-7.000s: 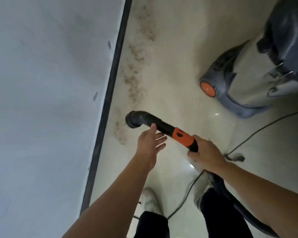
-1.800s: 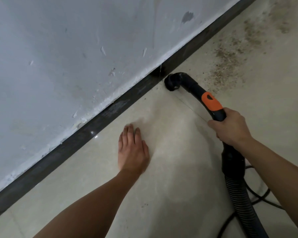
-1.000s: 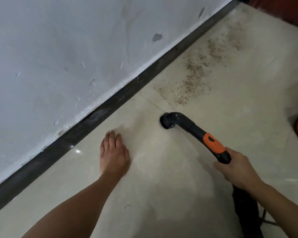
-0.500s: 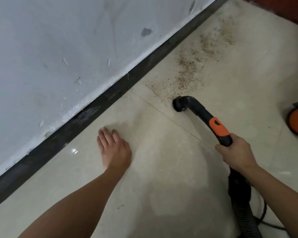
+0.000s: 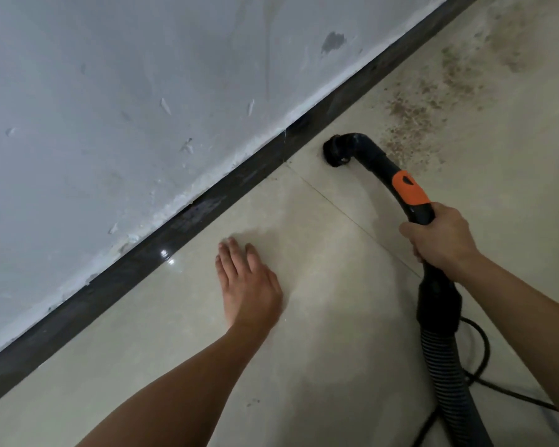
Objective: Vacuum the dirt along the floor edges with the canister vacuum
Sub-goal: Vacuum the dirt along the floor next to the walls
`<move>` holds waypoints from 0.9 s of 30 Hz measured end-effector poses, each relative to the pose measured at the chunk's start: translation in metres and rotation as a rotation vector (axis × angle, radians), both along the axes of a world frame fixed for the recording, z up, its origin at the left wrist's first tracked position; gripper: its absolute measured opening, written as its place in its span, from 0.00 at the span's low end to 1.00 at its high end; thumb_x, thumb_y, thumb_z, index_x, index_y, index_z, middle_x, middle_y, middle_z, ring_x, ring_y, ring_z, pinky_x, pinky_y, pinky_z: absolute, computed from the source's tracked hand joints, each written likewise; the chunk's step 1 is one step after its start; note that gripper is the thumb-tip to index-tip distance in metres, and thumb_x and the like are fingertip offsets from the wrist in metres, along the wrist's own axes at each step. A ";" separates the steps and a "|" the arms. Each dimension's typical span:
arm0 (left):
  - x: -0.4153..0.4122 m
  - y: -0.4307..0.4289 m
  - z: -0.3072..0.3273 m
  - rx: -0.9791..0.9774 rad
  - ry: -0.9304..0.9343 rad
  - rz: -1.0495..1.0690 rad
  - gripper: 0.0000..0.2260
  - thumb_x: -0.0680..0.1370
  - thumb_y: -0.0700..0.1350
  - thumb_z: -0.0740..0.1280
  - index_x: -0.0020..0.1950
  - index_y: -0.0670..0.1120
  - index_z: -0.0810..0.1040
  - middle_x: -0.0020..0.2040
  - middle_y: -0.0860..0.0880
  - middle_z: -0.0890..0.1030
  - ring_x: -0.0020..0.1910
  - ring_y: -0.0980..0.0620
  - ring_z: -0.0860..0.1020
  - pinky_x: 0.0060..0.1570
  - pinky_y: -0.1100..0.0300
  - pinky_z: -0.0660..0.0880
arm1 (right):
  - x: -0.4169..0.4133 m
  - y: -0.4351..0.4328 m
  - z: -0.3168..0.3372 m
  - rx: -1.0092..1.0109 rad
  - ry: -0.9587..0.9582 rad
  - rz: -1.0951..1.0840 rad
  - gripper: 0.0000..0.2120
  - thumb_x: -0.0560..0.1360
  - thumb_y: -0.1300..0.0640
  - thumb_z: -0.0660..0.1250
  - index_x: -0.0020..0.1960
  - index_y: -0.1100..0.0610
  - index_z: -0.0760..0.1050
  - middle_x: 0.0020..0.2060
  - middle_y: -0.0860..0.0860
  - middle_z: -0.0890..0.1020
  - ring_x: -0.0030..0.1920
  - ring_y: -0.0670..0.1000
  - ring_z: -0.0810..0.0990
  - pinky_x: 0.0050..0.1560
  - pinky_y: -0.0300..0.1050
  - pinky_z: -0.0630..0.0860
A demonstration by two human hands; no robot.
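**Vacuum nozzle at the floor edge**

The round black nozzle (image 5: 336,153) of the canister vacuum rests on the glossy beige floor tile (image 5: 336,317). It is near the dark skirting board (image 5: 175,227) and just left of a scatter of brown, gritty dirt (image 5: 413,124). Behind the nozzle curves a smooth black plastic tube (image 5: 373,159) with an orange patch. The right hand (image 5: 439,240) is curled around this tube, above a ribbed flexible hose (image 5: 446,366). The left hand (image 5: 249,285) lies flat on the tile, fingers straight. A thin black cable (image 5: 480,350) loops beside the hose. Above the skirting board rises a chipped, pale grey wall (image 5: 142,91).
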State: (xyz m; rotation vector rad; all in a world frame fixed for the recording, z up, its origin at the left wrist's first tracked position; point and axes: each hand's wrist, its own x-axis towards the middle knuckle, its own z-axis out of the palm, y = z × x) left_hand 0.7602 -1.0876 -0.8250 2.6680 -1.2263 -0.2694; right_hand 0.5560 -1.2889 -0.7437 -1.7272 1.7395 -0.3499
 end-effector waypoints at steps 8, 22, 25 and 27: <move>0.000 -0.001 0.000 0.025 0.003 -0.002 0.26 0.80 0.49 0.47 0.75 0.38 0.60 0.78 0.34 0.50 0.77 0.37 0.45 0.76 0.43 0.45 | 0.033 0.006 -0.002 0.034 -0.026 0.108 0.06 0.67 0.58 0.71 0.41 0.55 0.74 0.28 0.55 0.80 0.23 0.53 0.78 0.27 0.42 0.73; 0.000 0.000 0.000 0.027 0.014 -0.009 0.24 0.81 0.47 0.50 0.75 0.38 0.61 0.77 0.34 0.51 0.77 0.36 0.47 0.76 0.43 0.46 | 0.027 0.065 0.009 0.085 0.050 0.240 0.08 0.68 0.58 0.71 0.43 0.54 0.73 0.33 0.56 0.80 0.33 0.60 0.81 0.37 0.51 0.80; 0.001 0.000 0.002 0.020 0.019 -0.012 0.24 0.81 0.46 0.52 0.75 0.37 0.61 0.77 0.33 0.52 0.77 0.35 0.47 0.76 0.43 0.45 | 0.007 0.051 0.015 0.008 0.097 0.127 0.09 0.68 0.56 0.72 0.45 0.53 0.74 0.34 0.57 0.81 0.35 0.60 0.82 0.40 0.52 0.80; 0.001 0.000 0.003 0.020 0.026 -0.015 0.23 0.81 0.46 0.52 0.74 0.37 0.62 0.77 0.33 0.52 0.77 0.34 0.48 0.75 0.43 0.45 | -0.002 0.057 0.019 0.011 0.080 0.124 0.11 0.68 0.55 0.73 0.45 0.53 0.72 0.34 0.55 0.81 0.34 0.59 0.82 0.38 0.51 0.79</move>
